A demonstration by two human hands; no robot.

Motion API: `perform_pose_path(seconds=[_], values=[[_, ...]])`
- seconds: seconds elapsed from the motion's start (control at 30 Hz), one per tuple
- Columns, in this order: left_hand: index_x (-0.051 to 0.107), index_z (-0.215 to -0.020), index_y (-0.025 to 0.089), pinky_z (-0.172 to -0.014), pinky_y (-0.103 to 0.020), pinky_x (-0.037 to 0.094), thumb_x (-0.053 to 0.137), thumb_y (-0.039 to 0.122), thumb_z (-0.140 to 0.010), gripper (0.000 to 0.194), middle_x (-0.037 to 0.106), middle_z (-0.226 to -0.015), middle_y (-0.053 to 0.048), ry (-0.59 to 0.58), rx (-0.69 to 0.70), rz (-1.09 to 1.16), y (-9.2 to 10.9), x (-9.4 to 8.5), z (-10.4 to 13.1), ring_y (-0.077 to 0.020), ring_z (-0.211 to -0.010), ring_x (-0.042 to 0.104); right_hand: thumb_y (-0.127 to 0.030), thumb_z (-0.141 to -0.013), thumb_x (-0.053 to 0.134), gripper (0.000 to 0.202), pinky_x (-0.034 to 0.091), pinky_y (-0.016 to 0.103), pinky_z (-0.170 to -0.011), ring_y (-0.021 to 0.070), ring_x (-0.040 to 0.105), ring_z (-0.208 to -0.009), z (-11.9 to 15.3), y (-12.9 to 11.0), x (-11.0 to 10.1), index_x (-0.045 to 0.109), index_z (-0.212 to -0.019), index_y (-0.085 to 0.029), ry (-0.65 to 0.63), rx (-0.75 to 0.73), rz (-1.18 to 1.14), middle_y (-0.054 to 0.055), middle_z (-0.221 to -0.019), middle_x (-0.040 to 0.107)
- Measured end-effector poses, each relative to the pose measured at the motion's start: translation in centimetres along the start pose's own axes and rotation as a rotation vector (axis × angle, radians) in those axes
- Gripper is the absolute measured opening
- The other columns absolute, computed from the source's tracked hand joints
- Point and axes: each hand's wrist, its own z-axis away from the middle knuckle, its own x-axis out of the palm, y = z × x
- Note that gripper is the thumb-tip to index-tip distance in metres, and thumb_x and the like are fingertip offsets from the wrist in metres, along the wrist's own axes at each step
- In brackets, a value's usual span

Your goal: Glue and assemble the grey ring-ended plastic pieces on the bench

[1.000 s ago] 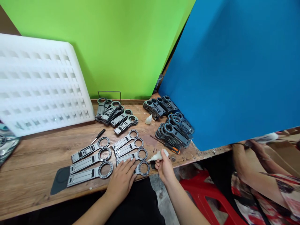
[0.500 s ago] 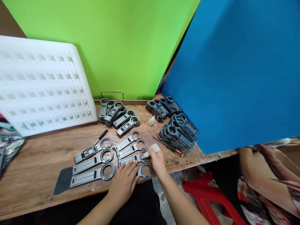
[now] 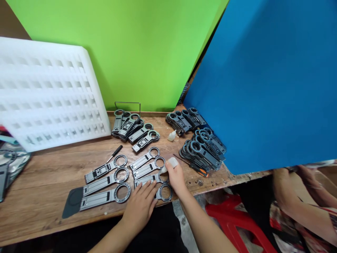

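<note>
My right hand (image 3: 176, 177) is closed around a small white squeeze bottle (image 3: 172, 162), tilted with its tip down to the left. The tip is over or beside the ring end of a grey plastic ring-ended part (image 3: 147, 179); I cannot tell whether it touches. My left hand (image 3: 140, 202) lies flat, fingers stretched out, across that part and the nearest one (image 3: 165, 193), covering much of their flat bodies. Two more such parts (image 3: 146, 169) lie just behind. To the left, three others (image 3: 98, 200) lie in a row, one over a dark grey plate (image 3: 73, 203).
Behind are piles of ring-ended parts (image 3: 128, 127), with bluish-rimmed piles (image 3: 201, 149) on the right. Two screwdrivers (image 3: 114, 153) and a translucent cap-like piece (image 3: 172, 135) lie about. White foam (image 3: 55, 95), green and blue boards (image 3: 263, 88) surround the table. A co-worker's arms (image 3: 295, 200) show right.
My right hand has shifted slightly up and left with the squeeze bottle, along the ring of the part. My left hand stays flat on the parts. The view has moved a little.
</note>
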Motion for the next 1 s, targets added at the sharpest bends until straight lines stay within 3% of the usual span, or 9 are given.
perform_pose_path(seconds=[0.6,1.0], values=[[0.045,-0.131,0.024,-0.1,-0.044,0.038,0.044,0.026,-0.089,0.042,0.052,-0.134,-0.004,-0.003,0.007,-0.029,-0.1,0.1,0.0,-0.023,-0.123,0.048,-0.044,-0.077,0.053,0.025,0.036,0.024,-0.054,0.0142,0.047,-0.055,-2.2,2.8,-0.8,0.05,-0.069,-0.021,0.115,-0.036,-0.144,-0.006,-0.051,0.047],[0.045,-0.13,0.023,-0.1,-0.044,0.038,0.044,0.027,-0.09,0.041,0.05,-0.136,-0.003,-0.001,0.018,-0.087,0.0,0.2,0.0,-0.0231,-0.123,0.047,-0.045,-0.076,0.056,0.027,0.04,0.027,-0.065,0.0158,0.051,-0.065,-0.3,2.1,-2.7,0.053,-0.074,-0.018,0.187,-0.05,-0.025,0.0,-0.069,0.059]])
